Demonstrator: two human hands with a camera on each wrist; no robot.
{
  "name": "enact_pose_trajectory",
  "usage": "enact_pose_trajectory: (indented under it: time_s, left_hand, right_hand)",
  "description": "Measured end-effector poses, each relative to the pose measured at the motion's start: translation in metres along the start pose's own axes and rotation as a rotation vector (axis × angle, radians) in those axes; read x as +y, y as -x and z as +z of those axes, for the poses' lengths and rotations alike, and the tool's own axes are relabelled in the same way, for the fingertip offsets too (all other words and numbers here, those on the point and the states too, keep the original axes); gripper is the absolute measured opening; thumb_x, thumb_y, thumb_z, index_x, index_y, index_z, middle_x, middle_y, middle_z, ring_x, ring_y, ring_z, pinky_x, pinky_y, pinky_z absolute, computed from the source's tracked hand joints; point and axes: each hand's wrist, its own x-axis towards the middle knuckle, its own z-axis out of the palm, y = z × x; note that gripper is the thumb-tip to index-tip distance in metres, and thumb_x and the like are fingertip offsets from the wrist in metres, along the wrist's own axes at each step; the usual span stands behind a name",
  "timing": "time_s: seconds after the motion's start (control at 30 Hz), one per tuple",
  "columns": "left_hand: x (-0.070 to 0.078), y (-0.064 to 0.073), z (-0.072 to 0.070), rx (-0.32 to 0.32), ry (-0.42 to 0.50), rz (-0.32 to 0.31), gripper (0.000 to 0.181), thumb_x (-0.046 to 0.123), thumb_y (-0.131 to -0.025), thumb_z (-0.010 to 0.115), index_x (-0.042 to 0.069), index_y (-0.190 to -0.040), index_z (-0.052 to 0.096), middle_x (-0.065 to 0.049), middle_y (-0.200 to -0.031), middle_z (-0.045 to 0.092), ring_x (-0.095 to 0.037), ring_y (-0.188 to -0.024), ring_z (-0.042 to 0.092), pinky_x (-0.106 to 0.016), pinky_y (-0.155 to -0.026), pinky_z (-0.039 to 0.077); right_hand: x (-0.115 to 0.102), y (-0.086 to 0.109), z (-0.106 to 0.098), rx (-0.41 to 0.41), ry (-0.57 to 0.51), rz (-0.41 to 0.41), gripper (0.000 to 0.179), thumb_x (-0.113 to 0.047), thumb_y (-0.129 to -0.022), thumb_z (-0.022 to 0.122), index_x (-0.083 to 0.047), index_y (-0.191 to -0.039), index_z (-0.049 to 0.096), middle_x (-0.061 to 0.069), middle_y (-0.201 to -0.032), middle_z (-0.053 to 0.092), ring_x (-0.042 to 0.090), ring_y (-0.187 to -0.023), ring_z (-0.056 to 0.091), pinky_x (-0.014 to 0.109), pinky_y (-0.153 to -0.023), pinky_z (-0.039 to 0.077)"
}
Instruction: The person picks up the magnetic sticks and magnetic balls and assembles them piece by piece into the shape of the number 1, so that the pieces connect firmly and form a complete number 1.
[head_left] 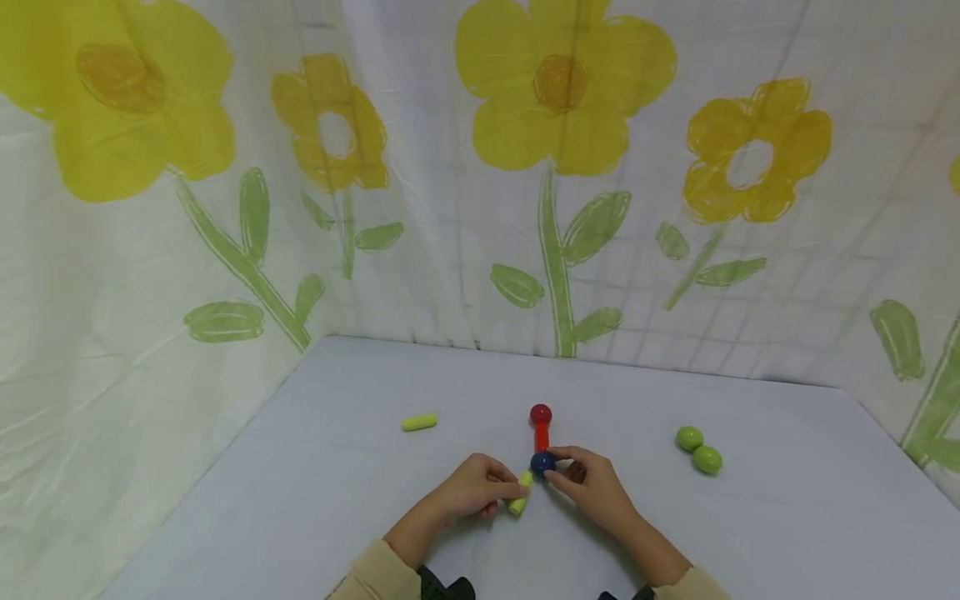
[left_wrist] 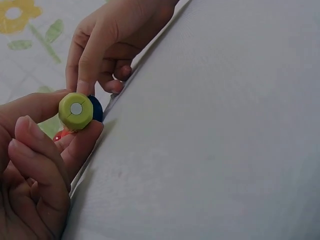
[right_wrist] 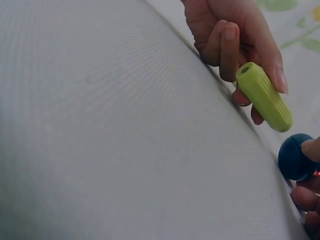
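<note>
My left hand point(head_left: 474, 486) pinches a yellow-green ribbed magnetic rod point(head_left: 520, 493) between thumb and fingers. Its end, with a grey disc in the middle, faces the camera in the left wrist view. My right hand point(head_left: 596, 487) holds a dark blue ball point(head_left: 542, 463) by thumb and fingertips. A red rod point(head_left: 542, 437) runs from that ball away from me to a red ball point(head_left: 541, 414). In the right wrist view the yellow-green rod point(right_wrist: 264, 97) points toward the blue ball point(right_wrist: 296, 157), with a small gap showing between them.
Another yellow-green rod point(head_left: 418, 422) lies on the white table point(head_left: 315, 467), left of the red pieces. Two green balls point(head_left: 698, 450) sit side by side to the right. Behind the table hangs a white curtain point(head_left: 435, 250) painted with yellow flowers.
</note>
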Motion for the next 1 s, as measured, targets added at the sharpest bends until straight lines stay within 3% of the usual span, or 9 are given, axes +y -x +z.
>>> enact_pose_trajectory:
  time_s: [0.13,0.47,1.0]
  left_hand:
    - [0.000,0.000,0.002,-0.001,-0.007,0.000,0.025,0.028,-0.083,0.070,0.005,-0.092,0.070,0.006,-0.059,0.055,-0.004,-0.041,0.042,-0.016,-0.041,0.031]
    - [0.004,-0.002,0.012,0.041,-0.037,-0.015,0.024,0.030,-0.082,0.070,0.007,-0.090,0.069,0.005,-0.059,0.055,-0.005,-0.042,0.042,-0.017,-0.042,0.033]
    - [0.004,-0.002,0.013,0.042,-0.036,0.001,0.023,0.029,-0.083,0.069,0.007,-0.090,0.069,0.005,-0.059,0.054,-0.006,-0.042,0.042,-0.018,-0.042,0.032]
  right_hand:
    - [0.001,0.001,0.000,0.013,0.005,-0.070,0.031,-0.025,-0.083,0.070,-0.005,-0.106,0.067,0.013,-0.094,0.068,-0.001,-0.061,0.053,0.020,-0.053,0.046]
    - [-0.001,-0.002,-0.001,-0.050,0.010,0.104,0.031,-0.017,-0.082,0.070,-0.007,-0.111,0.065,0.012,-0.102,0.067,0.002,-0.064,0.054,0.019,-0.058,0.046]
    - [-0.002,-0.002,0.000,-0.033,0.001,0.132,0.030,-0.018,-0.081,0.071,-0.009,-0.110,0.067,0.011,-0.104,0.068,0.003,-0.063,0.052,0.019,-0.055,0.044]
